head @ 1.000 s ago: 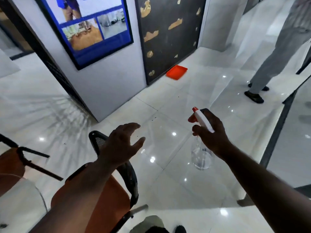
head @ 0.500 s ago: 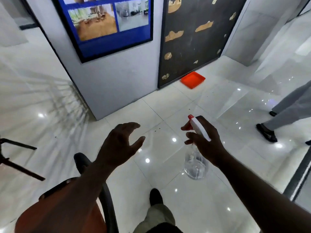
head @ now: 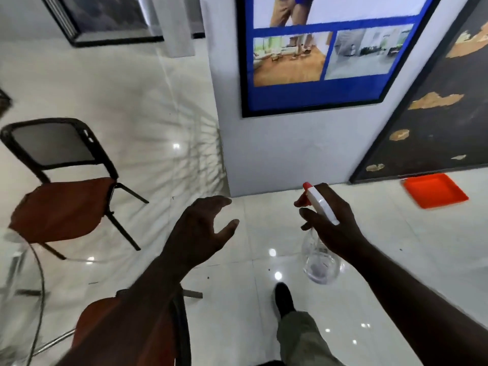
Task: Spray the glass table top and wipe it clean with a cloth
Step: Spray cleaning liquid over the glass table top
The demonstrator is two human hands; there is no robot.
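Spray bottle (head: 320, 249) with a clear body and a white head with red nozzle hangs in the right hand (head: 335, 228), whose grip is closed around the neck, fingers curled under the trigger, nozzle pointing up and to the left. It is held in the air above the white tiled floor (head: 264, 241), right of centre in the view. The left hand (head: 200, 228) floats beside it, apart from the bottle, grip open and empty, fingers spread and slightly curled. Glass bench (head: 26, 260) shows only as a curved transparent edge at the lower left, well apart from both hands; no cloth can be made out on it. A black-framed chair (head: 60, 186) with a rust-red seat stands beyond that edge, and part of a second chair (head: 179, 326) sits under the left forearm. An orange tray (head: 435, 190) lies on the floor at the right, near a dark wall panel (head: 435, 114). A blue-framed poster (head: 317, 54) hangs on the grey wall ahead. The person's dark shoe (head: 284, 299) shows below the bottle
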